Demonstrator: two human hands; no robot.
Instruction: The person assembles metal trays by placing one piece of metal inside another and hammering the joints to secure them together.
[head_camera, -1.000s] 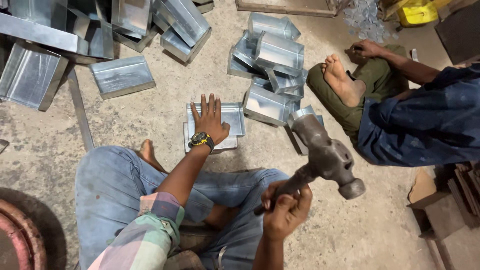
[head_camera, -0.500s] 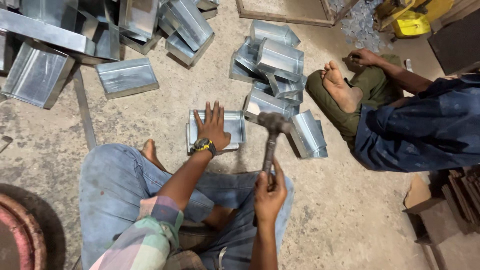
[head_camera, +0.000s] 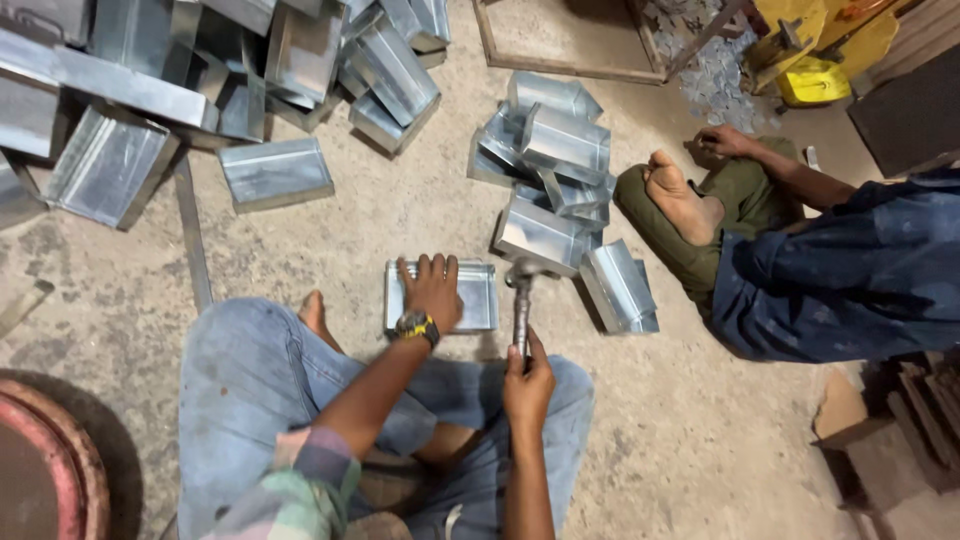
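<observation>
Tray: shallow sheet-metal tray (head_camera: 470, 298) lies flat on the concrete floor (head_camera: 330, 230), just ahead of your crossed legs.
Left hand: your left hand (head_camera: 432, 290) lies flat on the tray, fingers (head_camera: 428, 268) spread apart and pressing down, clamped on nothing.
Right hand: your right hand (head_camera: 527, 380) has its fingers closed tight round the hammer's handle, low on the shaft.
Hammer: hammer (head_camera: 521, 300) stands near upright, head down at the tray's right edge; touching or just above, you cannot tell.
Handling: thin galvanised sheet, likely light, stiff at the folded rims, springy across the flat; bare edges look sharp. Judge it best held by palm on the flat or by a folded rim, never a raw edge.
Nearby: stack of similar trays (head_camera: 550, 170) just beyond, more metal pieces (head_camera: 150, 110) far left.
Co-worker: another person (head_camera: 850, 270) sits at right, bare foot (head_camera: 680, 195) near the stack.
</observation>
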